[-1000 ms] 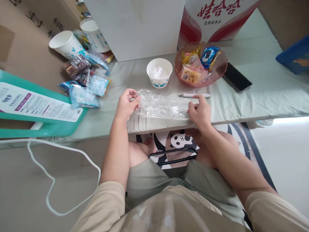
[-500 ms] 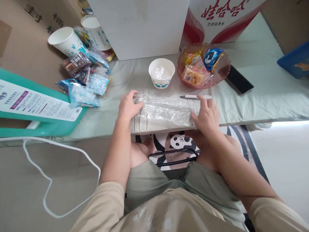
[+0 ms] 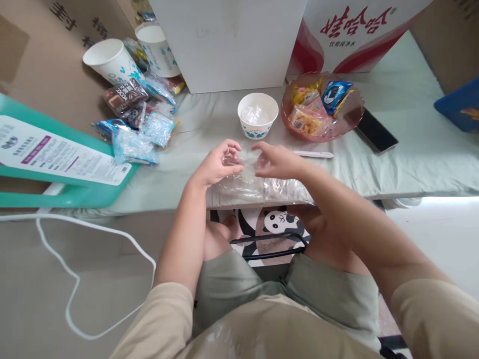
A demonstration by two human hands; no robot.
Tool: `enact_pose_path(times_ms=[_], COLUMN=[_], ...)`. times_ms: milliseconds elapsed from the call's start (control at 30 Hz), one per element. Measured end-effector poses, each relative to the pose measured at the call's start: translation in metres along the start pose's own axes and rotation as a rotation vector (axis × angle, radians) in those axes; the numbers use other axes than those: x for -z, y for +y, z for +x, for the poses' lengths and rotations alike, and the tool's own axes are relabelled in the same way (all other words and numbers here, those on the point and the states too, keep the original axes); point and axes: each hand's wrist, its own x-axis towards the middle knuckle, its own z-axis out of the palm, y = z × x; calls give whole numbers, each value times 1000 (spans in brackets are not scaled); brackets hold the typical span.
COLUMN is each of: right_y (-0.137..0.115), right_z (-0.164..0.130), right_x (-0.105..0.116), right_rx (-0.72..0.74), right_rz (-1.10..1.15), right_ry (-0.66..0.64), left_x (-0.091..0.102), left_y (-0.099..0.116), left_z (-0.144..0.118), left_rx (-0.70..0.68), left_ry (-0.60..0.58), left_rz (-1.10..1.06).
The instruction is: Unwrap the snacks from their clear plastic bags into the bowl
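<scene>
A crumpled sheet of clear plastic film [image 3: 239, 189] lies flat along the front edge of the cloth-covered surface. Over its far edge, my left hand [image 3: 221, 162] hovers with curved fingers, the thumb apart from them. My right hand [image 3: 277, 160] faces it from close by, index finger and thumb spread. Some see-through plastic shows in the gap between the hands; whether the fingertips touch it is hard to make out. Just beyond stands a white paper bowl [image 3: 258, 114] with clear, shiny plastic inside. A white pen [image 3: 316, 154] lies right of my right hand, partly hidden by it.
A pink glass bowl [image 3: 288, 119] of wrapped snacks sits beside a black phone [image 3: 376, 130]. Snack packets [image 3: 136, 147] and paper cups [image 3: 112, 60] are at left, near a green container [image 3: 93, 194]. White boxes [image 3: 232, 45] stand behind.
Both hands have come together from the film's two ends to its middle, the right hand moving left. The film has shifted slightly toward me, and the view has moved a little.
</scene>
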Motion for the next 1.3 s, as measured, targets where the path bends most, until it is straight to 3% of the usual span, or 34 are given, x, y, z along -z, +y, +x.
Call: enact_pose_path(times_ms=[67, 133, 233, 300, 367, 433, 500, 567, 733, 833, 967, 1133, 1300], right_y=[-4, -4, 2, 8, 13, 17, 20, 24, 37, 43, 48, 54, 61], right_z=[5, 0, -16, -24, -26, -24, -21, -19, -22, -21, -16, -19, -21], right_x=[5, 8, 3, -7, -21, -34, -43, -45, -39, -37, -39, -36, -36], right_rx=[-66, -105, -137, -131, -155, -212, -257, -271, -209, -192, -178, -88, -90], right_rz=[54, 146, 408, 634, 846, 961, 983, 969, 952, 927, 886, 680, 806], right_ry=[-147, -213, -182, -57, 160, 363, 479, 547, 548, 509, 582, 712, 737], left_x=[3, 9, 19, 20, 12, -2, -20, -35, -45, -39, -36, -34, -25], left_y=[-3, -9, -15, -13, -6, 3, 8, 10, 1, -2, -4, -4, -5], left_z=[2, 6, 13, 15, 14, 11, 10, 12, 22, 25, 25, 27, 28], left_rx=[-29, -54, -27, 66, 201, 333, 428, 469, 335, 281, 280, 230, 150], left_ry=[88, 222, 437, 509, 441, 244, 32, -59, 153, 116, 39, 71, 164], left_rz=[-36, -67, -165, -234, -290, -364, -434, -420, -117, -41, -66, -209, -198])
